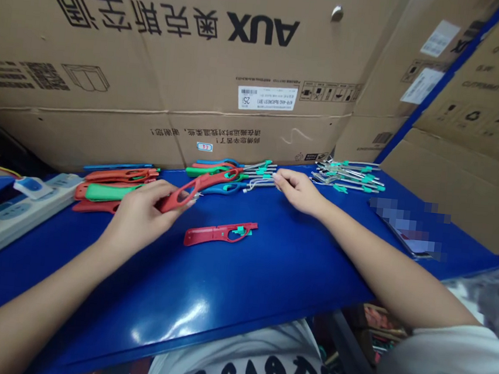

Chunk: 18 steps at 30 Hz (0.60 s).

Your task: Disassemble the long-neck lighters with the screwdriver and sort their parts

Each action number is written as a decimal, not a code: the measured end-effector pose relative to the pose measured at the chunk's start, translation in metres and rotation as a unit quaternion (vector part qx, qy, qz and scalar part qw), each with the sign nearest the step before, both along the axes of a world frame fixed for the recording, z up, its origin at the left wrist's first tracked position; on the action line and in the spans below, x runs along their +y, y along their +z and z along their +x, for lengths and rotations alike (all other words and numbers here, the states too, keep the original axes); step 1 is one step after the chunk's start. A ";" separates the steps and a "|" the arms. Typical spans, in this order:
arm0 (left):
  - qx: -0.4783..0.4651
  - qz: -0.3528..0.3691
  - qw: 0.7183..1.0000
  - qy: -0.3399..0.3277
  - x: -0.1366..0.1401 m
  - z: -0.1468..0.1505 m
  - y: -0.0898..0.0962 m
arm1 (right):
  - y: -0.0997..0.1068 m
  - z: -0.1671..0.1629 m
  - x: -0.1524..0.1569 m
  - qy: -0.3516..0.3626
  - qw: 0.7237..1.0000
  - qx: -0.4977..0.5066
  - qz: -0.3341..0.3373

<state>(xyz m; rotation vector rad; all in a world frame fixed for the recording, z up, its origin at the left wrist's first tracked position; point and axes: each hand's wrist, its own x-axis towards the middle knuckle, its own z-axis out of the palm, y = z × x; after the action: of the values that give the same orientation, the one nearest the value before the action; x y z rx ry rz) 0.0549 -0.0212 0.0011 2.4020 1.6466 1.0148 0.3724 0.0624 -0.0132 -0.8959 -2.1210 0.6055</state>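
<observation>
My left hand [148, 209] is closed around a red lighter handle [221, 178] with an oval finger loop, held tilted above the table. My right hand [299, 193] is pinched beside the ends of thin metal lighter tubes [261, 176]; whether a tube is between its fingertips I cannot tell. Behind the held handle lie blue, green and orange lighters [209, 171], partly covered by it. A red handle half [209, 234] with a small teal part in its loop lies on the table between my hands. Left of my left hand are stacked red, orange and green handle shells [110, 193].
A pile of metal tubes with teal parts [350, 176] lies at the back right. A phone, partly pixelated [398, 228], rests on the blue table [267, 283]. A white power strip [17, 217] runs along the left. Cardboard [175, 86] walls the back.
</observation>
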 end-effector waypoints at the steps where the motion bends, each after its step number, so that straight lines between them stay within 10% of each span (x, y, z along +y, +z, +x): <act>1: -0.052 -0.020 0.998 0.007 -0.002 0.005 -0.001 | 0.001 -0.004 -0.002 -0.004 1.000 0.025 -0.013; 5: -0.262 -0.173 0.949 -0.022 -0.019 0.037 -0.011 | 0.001 -0.030 -0.030 0.047 0.997 0.023 -0.058; 12: -0.359 -0.266 0.893 -0.055 -0.037 0.060 -0.023 | -0.002 -0.048 -0.067 0.120 0.979 -0.157 -0.044; 18: -0.267 -0.214 0.936 -0.081 -0.029 0.050 -0.032 | -0.011 -0.048 -0.063 0.091 0.977 -0.192 0.005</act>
<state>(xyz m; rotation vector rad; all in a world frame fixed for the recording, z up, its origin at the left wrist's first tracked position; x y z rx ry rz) 0.1051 -0.0505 -0.0308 1.7452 1.2854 1.0290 0.3241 -0.0002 -0.0238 -0.8723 -2.5725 0.5470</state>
